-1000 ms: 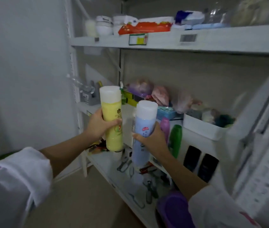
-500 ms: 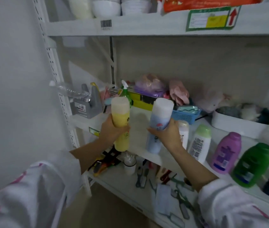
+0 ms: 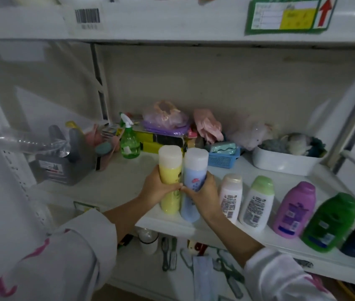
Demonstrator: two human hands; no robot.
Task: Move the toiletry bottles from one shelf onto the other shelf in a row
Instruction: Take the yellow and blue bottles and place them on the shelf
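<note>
On the shelf point(image 3: 115, 187), left hand point(image 3: 157, 189) is gripping the yellow bottle point(image 3: 170, 181), right hand point(image 3: 202, 192) the blue bottle point(image 3: 195, 170), touching.

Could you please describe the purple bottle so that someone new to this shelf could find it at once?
Look at the middle shelf, along the row of bottles at its front edge. The purple bottle stands between a white bottle with a pale green cap and a dark green bottle. It is the only purple one in the row.
</note>
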